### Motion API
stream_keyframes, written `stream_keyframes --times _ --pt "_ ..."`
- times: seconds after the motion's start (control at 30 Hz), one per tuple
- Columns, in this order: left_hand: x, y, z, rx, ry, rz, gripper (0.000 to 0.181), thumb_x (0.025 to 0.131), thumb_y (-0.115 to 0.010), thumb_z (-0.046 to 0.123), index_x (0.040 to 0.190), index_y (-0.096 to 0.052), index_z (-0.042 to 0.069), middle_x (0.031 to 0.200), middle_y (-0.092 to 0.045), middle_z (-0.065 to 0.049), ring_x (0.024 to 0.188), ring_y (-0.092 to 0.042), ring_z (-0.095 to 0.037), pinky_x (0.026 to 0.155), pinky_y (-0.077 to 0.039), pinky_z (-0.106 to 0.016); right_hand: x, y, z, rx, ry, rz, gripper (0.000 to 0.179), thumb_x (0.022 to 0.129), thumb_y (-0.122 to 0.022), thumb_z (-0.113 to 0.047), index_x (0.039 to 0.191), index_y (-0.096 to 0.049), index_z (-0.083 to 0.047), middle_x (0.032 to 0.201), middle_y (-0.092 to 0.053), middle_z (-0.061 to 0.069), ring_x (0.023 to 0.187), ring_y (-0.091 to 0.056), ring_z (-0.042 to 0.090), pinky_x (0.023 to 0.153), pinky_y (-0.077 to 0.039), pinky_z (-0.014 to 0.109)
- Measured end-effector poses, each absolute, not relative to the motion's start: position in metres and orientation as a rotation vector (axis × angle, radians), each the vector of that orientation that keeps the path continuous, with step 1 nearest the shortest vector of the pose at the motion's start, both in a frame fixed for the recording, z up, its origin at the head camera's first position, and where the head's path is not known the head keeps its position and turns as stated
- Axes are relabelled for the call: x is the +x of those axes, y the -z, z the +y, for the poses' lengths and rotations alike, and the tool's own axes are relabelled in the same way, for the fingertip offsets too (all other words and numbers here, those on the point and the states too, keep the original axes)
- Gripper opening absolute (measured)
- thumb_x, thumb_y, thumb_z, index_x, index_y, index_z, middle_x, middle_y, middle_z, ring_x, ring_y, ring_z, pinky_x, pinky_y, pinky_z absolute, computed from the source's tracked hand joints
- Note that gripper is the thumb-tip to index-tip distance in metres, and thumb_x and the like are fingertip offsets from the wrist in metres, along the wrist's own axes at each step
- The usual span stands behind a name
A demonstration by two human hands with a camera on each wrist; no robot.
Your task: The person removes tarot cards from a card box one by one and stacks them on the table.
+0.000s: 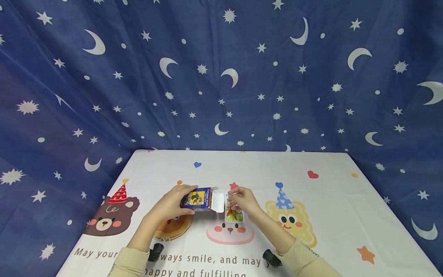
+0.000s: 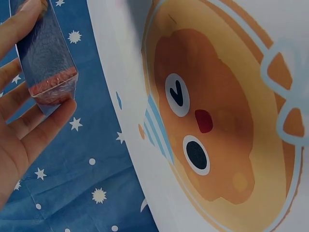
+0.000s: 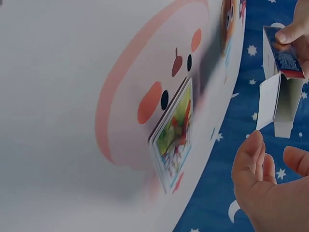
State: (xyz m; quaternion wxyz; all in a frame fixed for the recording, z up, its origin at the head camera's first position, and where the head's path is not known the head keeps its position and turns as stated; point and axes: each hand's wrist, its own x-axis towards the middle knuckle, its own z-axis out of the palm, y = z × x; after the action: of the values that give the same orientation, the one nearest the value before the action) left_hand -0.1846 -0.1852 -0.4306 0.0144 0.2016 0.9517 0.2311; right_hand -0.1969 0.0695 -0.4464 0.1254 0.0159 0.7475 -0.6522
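My left hand (image 1: 170,204) grips a blue card box (image 1: 195,198) with a yellow picture on its front, thumb and fingers on opposite edges. The box is tilted above the table, its open end to the right and a white flap (image 1: 218,202) hanging out. In the right wrist view its inside (image 3: 288,96) appears hollow near the mouth. My right hand (image 1: 245,201) is just right of the flap, a fingertip right at its corner, thumb apart, nothing between them. Below the right hand a stack of picture cards (image 1: 234,216) lies face up on the table.
A white tablecloth (image 1: 221,173) printed with cartoon figures and lettering covers the table. Behind it hangs a dark blue curtain (image 1: 221,96) with moons and stars. A black wrist device shows by the left wrist (image 1: 156,252) and another by the right wrist (image 1: 272,258).
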Motion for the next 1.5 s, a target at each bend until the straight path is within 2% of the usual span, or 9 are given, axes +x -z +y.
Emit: stream_keyframes --times 0.27,0.6,0.97,1.2,1.5 --pt "-0.181 0.428 -0.182 0.671 -0.738 2.954 0.075 0.07 -0.083 0.026 0.136 -0.05 0.013 0.133 -0.054 -0.011 0.124 -0.048 -0.031 0.103 -0.041 -0.052 -0.193 0.443 0.063 0.007 1.908 2.145 0.021 0.089 -0.054 -0.003 0.104 -0.057 0.01 0.083 -0.066 0.016 0.058 -0.057 0.009 0.057 -0.053 0.019" --pt "-0.179 0.423 -0.177 0.732 -0.723 2.97 0.076 0.069 -0.084 0.028 0.136 -0.051 0.012 0.132 -0.056 -0.011 0.124 -0.049 -0.033 0.102 -0.042 -0.052 -0.189 0.44 0.058 -0.05 1.884 2.158 0.021 0.088 -0.057 -0.004 0.103 -0.057 0.01 0.084 -0.066 0.018 0.059 -0.059 0.009 0.059 -0.055 0.023" --pt "-0.176 0.419 -0.175 0.727 -0.723 2.97 0.076 0.07 -0.083 0.028 0.136 -0.05 0.012 0.133 -0.055 -0.011 0.125 -0.048 -0.033 0.103 -0.041 -0.051 -0.186 0.44 0.045 -0.075 1.899 2.214 0.026 0.084 -0.066 -0.008 0.101 -0.057 0.01 0.072 -0.056 0.004 0.056 -0.058 0.008 0.056 -0.057 0.026" --pt "-0.175 0.415 -0.173 0.743 -0.723 2.976 0.076 0.07 -0.083 0.028 0.136 -0.05 0.013 0.133 -0.055 -0.011 0.125 -0.048 -0.033 0.103 -0.041 -0.052 -0.186 0.441 0.043 -0.081 1.854 2.24 0.027 0.085 -0.067 -0.01 0.1 -0.055 0.009 0.074 -0.057 0.006 0.056 -0.06 0.008 0.062 -0.06 0.034" --pt "-0.173 0.412 -0.17 0.749 -0.705 2.978 0.076 0.069 -0.084 0.028 0.136 -0.05 0.013 0.133 -0.055 -0.011 0.125 -0.048 -0.032 0.102 -0.042 -0.051 -0.184 0.441 0.041 -0.102 1.869 2.259 0.025 0.082 -0.065 -0.004 0.097 -0.052 0.011 0.07 -0.056 0.004 0.053 -0.058 0.007 0.059 -0.059 0.035"
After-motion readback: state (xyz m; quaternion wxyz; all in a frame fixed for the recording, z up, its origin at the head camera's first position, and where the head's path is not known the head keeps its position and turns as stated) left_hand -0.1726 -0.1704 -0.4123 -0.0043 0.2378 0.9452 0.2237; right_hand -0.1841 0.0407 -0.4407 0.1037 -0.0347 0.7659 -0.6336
